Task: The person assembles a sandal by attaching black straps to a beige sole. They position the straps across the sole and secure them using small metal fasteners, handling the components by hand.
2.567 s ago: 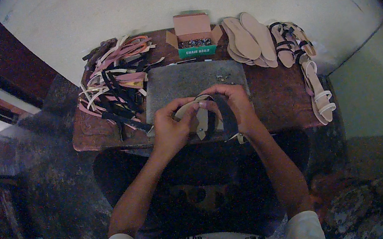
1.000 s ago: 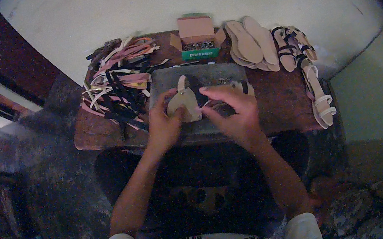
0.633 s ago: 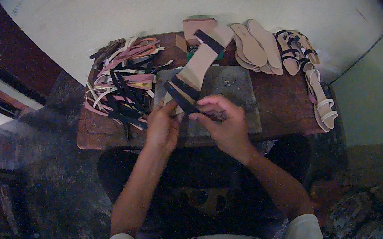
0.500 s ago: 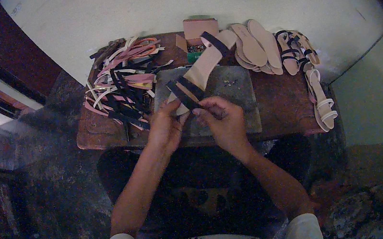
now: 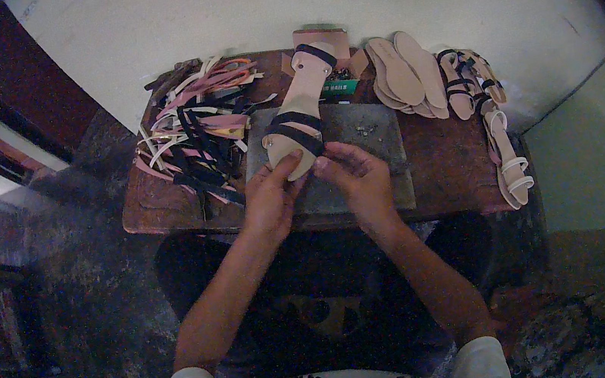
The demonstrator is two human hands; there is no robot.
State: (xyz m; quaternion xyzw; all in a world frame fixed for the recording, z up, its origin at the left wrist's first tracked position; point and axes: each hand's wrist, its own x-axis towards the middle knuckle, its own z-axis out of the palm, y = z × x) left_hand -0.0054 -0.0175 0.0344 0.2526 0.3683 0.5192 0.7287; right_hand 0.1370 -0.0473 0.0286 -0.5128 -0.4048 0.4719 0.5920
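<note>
A beige sandal (image 5: 300, 97) with black straps is held up over the grey work slab (image 5: 384, 170), its toe end toward me and its heel end away. My left hand (image 5: 273, 197) grips the toe end, thumb pressed on the insole. At the right edge of the front strap, my right hand (image 5: 356, 178) has its thumb and fingers closed on the sandal's side. Two black straps cross the front part, and another loops over the heel end. Small metal studs show beside the straps. The underside of the sandal is hidden.
On the table's left lies a tangled heap of straps (image 5: 196, 134). Behind the sandal stands an open box (image 5: 340, 77) of small metal pieces. Stacked insoles (image 5: 410, 75), black-strapped sandals (image 5: 461, 84) and white-strapped sandals (image 5: 512, 169) line the right. Tiny metal bits (image 5: 367, 130) lie on the slab.
The sandal has swung from leaning right to nearly upright, its heel end moving left, and more of its insole faces me. Both hands have shifted slightly and still hold it.
</note>
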